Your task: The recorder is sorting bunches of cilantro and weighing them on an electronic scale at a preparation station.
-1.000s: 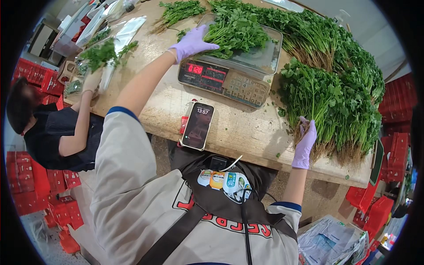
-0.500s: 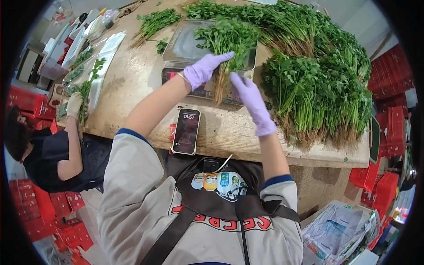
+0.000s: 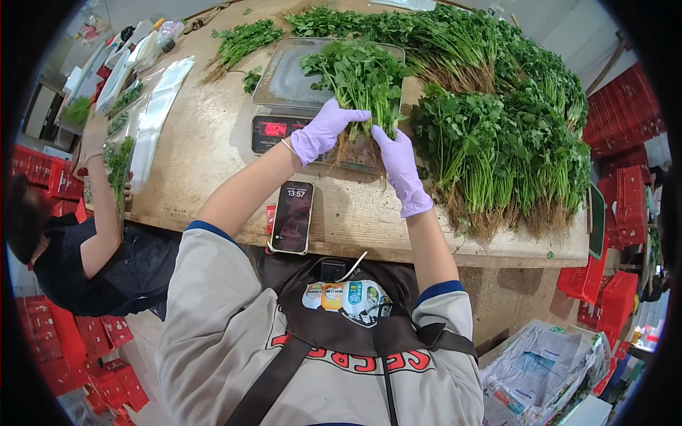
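A bunch of cilantro [image 3: 361, 74] with leafy green tops and brown roots is held over the front of the metal scale pan [image 3: 284, 79]. My left hand [image 3: 317, 135], in a purple glove, grips the stems from the left, its thumb lying across them. From the right my right hand [image 3: 400, 165], gloved the same, pinches the stems just above the roots. Both hands partly hide the stems. Below the pan, the digital scale [image 3: 260, 145] shows a lit red display. Whether the bunch rests on the pan, I cannot tell.
A large heap of cilantro [image 3: 490, 135] covers the table's right and far sides. A smaller bunch [image 3: 245, 41] lies at the far left. Near the front edge is a phone [image 3: 292, 216]. At left a co-worker [image 3: 92, 263] handles cilantro beside clear plastic bags [image 3: 160, 113].
My hands have spread the stems wider, and the roots now hang more loosely. The scale's red display has come into sight. The co-worker's arm has reached farther away from the body.
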`<state>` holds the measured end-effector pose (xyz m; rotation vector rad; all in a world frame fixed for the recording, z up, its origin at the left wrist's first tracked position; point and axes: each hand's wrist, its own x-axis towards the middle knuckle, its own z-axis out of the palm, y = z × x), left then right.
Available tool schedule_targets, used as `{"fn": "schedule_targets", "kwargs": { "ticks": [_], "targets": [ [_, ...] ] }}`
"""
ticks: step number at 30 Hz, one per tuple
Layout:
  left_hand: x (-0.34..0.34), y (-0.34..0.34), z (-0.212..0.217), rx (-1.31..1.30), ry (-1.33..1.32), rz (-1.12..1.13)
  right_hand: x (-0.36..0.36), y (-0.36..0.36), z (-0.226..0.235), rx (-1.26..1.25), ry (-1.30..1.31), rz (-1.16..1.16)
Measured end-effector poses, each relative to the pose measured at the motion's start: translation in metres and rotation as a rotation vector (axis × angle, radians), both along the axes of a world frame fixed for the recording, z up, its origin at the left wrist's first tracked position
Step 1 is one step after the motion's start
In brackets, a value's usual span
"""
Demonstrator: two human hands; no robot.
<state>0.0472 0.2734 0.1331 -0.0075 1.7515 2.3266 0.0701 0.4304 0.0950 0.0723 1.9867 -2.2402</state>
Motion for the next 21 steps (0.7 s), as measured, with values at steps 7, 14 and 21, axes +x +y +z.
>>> {"fn": "schedule_targets", "kwargs": {
  "ticks": [7,14,21],
  "targets": [
    [0.003,0.002,0.008,-0.102,0.139,-0.018,0.005,0.001,0.016,-0.254,-0.198,0.077],
    [0.009,0.009,0.011,-0.075,0.03,0.018,-0.002,0.003,-0.002,-0.211,-0.115,0.133],
    [0.014,0.012,0.009,-0.083,0.03,0.13,-0.001,0.002,0.001,-0.163,-0.127,0.015]
  ]
}}
